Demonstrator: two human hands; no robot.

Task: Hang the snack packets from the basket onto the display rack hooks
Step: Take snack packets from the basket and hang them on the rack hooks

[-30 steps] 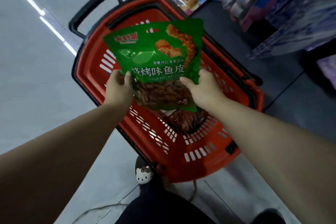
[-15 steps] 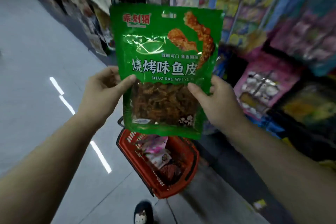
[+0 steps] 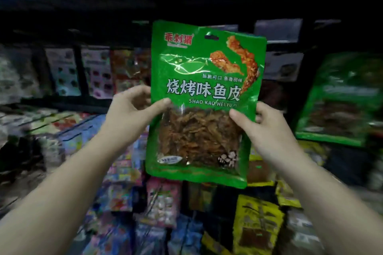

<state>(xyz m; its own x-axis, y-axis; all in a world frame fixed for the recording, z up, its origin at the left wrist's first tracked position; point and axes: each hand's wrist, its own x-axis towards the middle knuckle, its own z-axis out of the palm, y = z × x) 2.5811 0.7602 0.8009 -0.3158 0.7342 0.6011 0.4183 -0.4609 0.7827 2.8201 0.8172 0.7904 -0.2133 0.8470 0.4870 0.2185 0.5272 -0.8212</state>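
Gripping one green snack packet (image 3: 205, 97): left hand (image 3: 132, 109), right hand (image 3: 267, 128).

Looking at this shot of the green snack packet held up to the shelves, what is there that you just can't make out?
Head view, the only one:
- Rack hooks: none can be made out; the dark, blurred shelving hides them.
- Both hands' fingers: behind the green foil snack packet; only the thumbs of the left hand and right hand show on its front.
- Similar green packet on the right: printing blurred.
- Hanging packets below: labels blurred by motion.
- Basket: out of frame.
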